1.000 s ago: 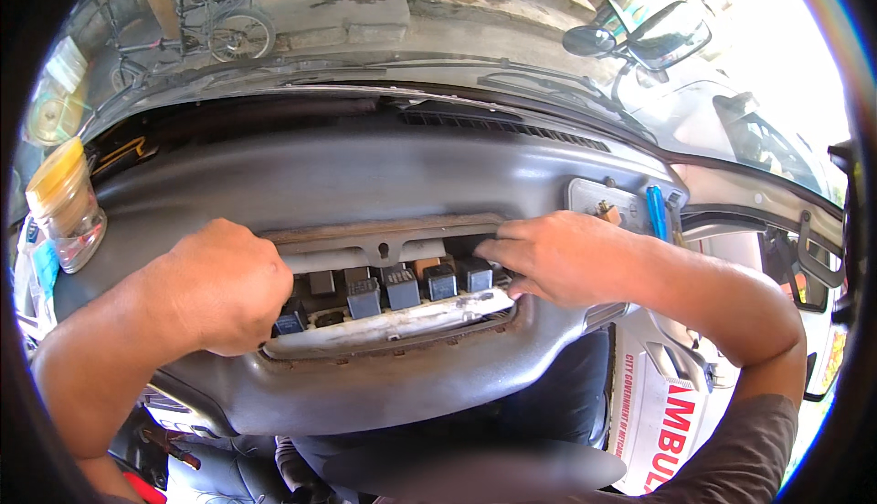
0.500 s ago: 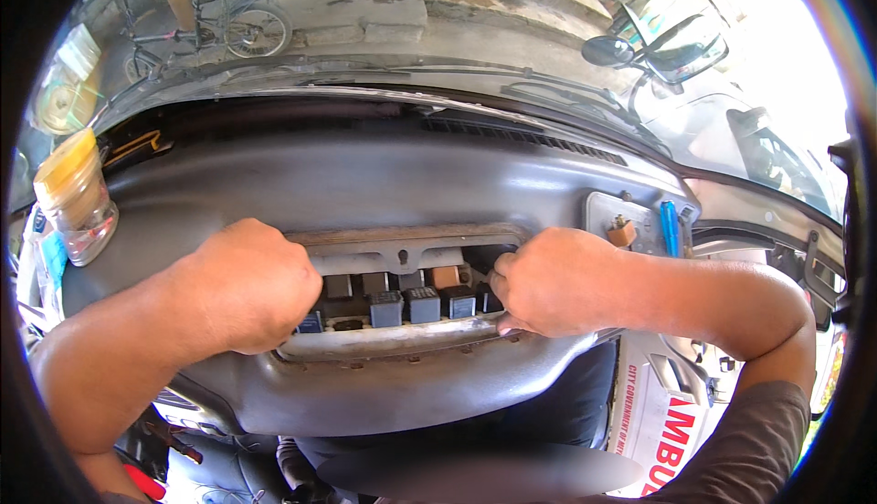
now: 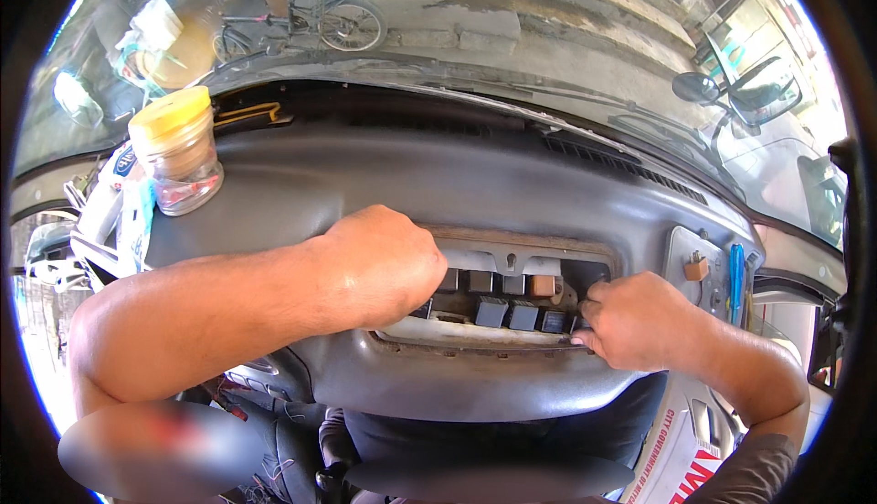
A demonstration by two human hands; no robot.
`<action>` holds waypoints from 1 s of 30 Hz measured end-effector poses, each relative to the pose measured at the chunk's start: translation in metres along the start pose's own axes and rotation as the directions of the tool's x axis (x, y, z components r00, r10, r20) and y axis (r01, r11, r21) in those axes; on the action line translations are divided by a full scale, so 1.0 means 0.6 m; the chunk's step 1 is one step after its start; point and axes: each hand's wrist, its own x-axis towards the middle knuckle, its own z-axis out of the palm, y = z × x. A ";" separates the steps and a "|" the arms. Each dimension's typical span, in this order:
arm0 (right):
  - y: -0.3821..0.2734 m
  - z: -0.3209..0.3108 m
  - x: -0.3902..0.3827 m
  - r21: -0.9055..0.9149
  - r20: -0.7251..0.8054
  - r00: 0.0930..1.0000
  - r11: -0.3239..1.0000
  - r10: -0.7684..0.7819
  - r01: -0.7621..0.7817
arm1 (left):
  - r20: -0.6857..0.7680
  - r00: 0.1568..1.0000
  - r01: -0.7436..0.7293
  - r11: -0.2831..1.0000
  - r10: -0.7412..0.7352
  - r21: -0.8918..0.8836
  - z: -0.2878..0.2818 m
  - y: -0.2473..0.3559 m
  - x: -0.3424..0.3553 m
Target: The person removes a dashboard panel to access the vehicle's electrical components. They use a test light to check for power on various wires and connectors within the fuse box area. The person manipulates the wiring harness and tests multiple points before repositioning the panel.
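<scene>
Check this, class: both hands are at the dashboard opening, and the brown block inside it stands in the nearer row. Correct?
The row is wrong: the head view shows the brown block in the farther row, not the nearer row. The left hand and right hand are at the dashboard opening.

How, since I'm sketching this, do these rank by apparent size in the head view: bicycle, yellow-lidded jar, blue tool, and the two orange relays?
Bicycle, by overall span
Yellow-lidded jar
Blue tool
Orange relay in the opening and orange relay on the panel: too close to rank
</scene>
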 end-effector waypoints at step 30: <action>-0.083 0.044 0.076 0.254 -0.748 0.663 0.935 0.029 0.246 | -0.153 0.973 0.155 0.982 -0.171 -0.111 -0.009 -0.003 -0.029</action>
